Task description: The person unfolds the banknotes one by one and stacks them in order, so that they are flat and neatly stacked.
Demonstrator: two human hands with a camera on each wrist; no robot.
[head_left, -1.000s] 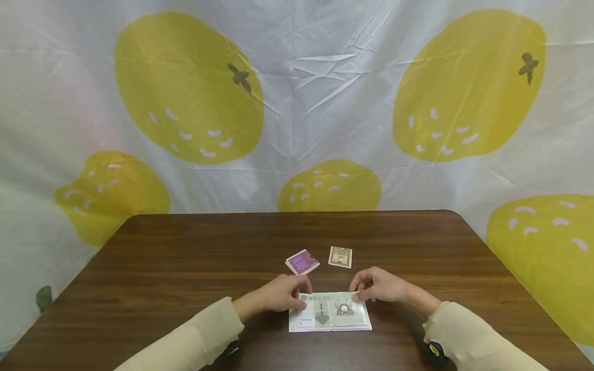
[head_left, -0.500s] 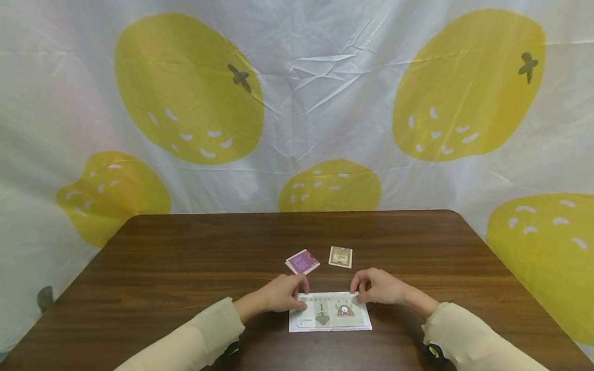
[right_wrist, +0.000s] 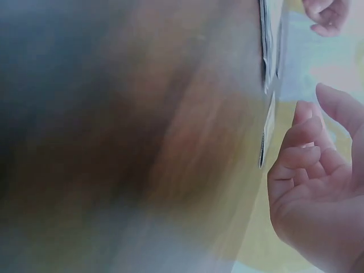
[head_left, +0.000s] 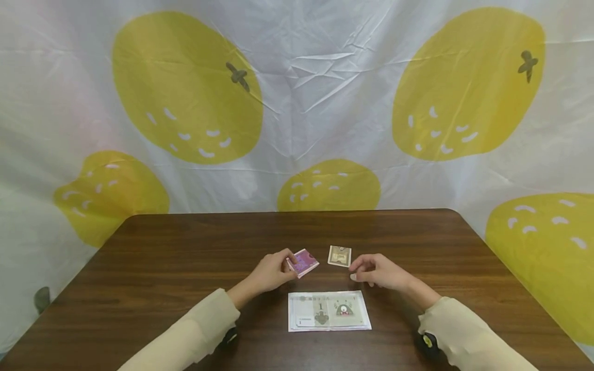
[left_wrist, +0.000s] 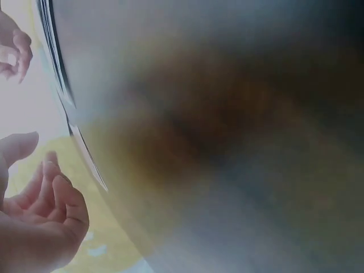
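In the head view my left hand is at the left corner of a folded purple banknote, thumb and index finger spread around that corner. The left wrist view shows the left thumb apart from the fingers. My right hand hovers beside the lower right corner of a folded tan banknote, its fingers loosely bent and holding nothing. Nearer to me lies a flat stack of paper banknotes, the top one printed with a 1 and a cartoon animal. Neither hand touches that stack.
The dark wooden table carries all the notes. Behind it hangs a white curtain with large yellow fruit prints, reaching down to the table's far edge.
Both hands have left the top edge of the banknote stack and moved away from me, the left to the purple note, the right towards the tan one. The stack lies in place.
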